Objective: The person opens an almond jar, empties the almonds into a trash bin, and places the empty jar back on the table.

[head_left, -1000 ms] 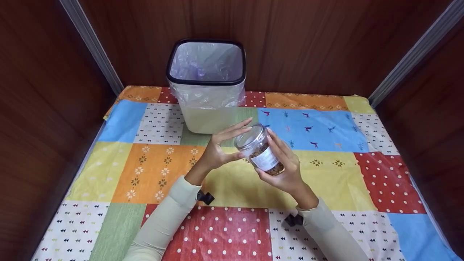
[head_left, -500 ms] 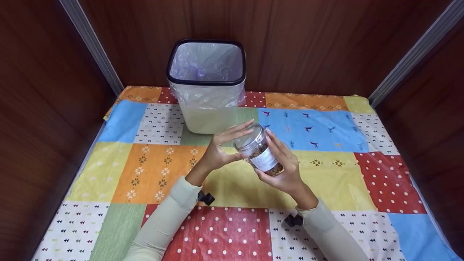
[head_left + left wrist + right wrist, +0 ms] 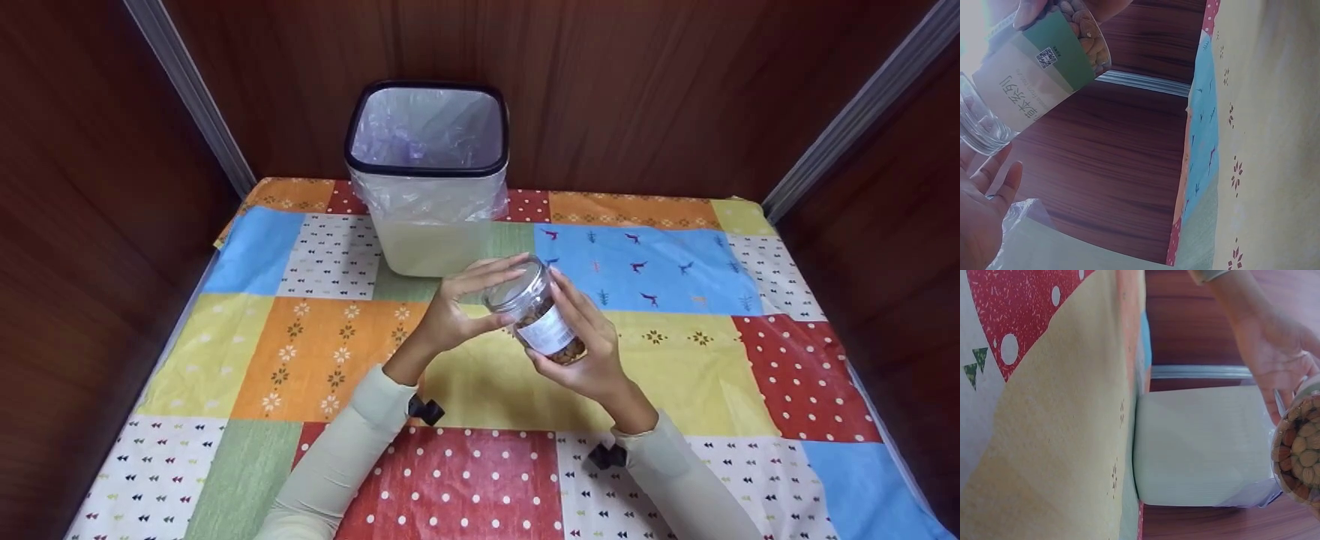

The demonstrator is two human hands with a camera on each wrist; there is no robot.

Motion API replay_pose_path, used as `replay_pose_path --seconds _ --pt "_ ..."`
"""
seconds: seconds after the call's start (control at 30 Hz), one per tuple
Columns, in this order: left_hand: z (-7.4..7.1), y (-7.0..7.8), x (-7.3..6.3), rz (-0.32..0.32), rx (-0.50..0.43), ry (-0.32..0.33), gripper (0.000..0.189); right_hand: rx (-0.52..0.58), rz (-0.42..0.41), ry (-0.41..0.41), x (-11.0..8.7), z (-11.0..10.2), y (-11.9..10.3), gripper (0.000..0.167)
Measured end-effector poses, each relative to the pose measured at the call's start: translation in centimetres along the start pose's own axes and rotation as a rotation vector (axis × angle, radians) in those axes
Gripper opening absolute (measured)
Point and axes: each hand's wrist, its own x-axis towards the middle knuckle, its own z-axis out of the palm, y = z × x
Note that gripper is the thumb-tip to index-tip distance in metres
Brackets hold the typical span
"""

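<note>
A clear screw-top jar (image 3: pixel 551 330) of almonds is held tilted above the table, its top toward the left. My right hand (image 3: pixel 592 341) grips the jar's body, fingers on the far side and thumb on the near side. My left hand (image 3: pixel 457 307) spans the clear lid (image 3: pixel 517 289), fingers over the far side and thumb at the near edge. In the left wrist view, the jar's green-and-white label (image 3: pixel 1039 67) shows, with the left fingers (image 3: pixel 994 169) by the lid. The almonds (image 3: pixel 1303 450) show through the base in the right wrist view.
A pale bin (image 3: pixel 427 240) with a black rim and plastic liner stands behind the hands, left of centre. A patchwork cloth (image 3: pixel 660 375) covers the table. Brown wood-grain panels (image 3: pixel 637 90) enclose the back and sides.
My left fingers have lowered slightly and moved a little right over the lid. The right hand and the jar have stayed nearly still.
</note>
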Motion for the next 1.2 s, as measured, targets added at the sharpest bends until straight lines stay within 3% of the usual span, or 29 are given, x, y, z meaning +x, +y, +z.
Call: replay_pose_path --seconds 0.23,0.63,0.97,1.2 --pt "-0.1 0.1 0.0 -0.007 0.011 -0.007 0.051 -0.003 0.001 -0.009 -1.5 0.0 1.8 0.083" --pt "-0.1 0.8 0.2 -0.046 0.030 0.001 0.051 -0.016 0.002 -0.007 -1.5 0.0 1.9 0.082" --pt "0.1 4.7 1.3 -0.111 0.009 0.042 0.048 -0.012 0.000 -0.014 0.4 0.0 -0.5 0.081" --pt "0.3 2.4 0.6 -0.138 0.036 0.064 0.051 -0.021 -0.007 -0.015 0.7 -0.1 -0.9 0.081"
